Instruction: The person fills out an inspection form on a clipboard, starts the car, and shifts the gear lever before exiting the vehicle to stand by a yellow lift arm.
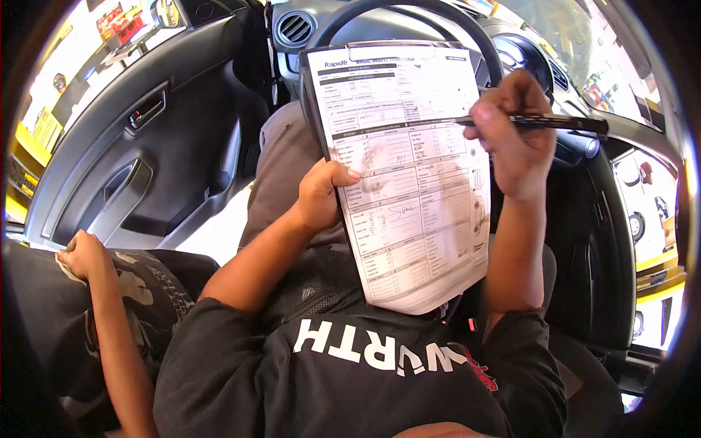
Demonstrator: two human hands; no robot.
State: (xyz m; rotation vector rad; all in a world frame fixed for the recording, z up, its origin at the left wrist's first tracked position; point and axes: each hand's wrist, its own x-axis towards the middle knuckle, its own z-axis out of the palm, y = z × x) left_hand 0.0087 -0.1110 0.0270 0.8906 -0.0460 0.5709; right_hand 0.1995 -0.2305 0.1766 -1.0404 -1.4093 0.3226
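Observation:
My left hand (321,193) grips the left edge of a clipboard with a printed inspection form (445,248), its thumb lying on the paper. The sheet is clamped under a clip at the top and bears handwritten marks. In my right hand (515,139), a black pen (562,123) is pinched between thumb and fingers. Its tip points left, over the upper right part of the form; whether it touches the paper is unclear. The clipboard stands tilted above my lap, in front of the steering wheel.
The steering wheel (350,14) and dashboard with an air vent (296,28) are behind the clipboard. A dark door panel (95,168) with a handle is at the left. Another person's hand (86,255) rests on a leg at lower left. Another door opening is at right.

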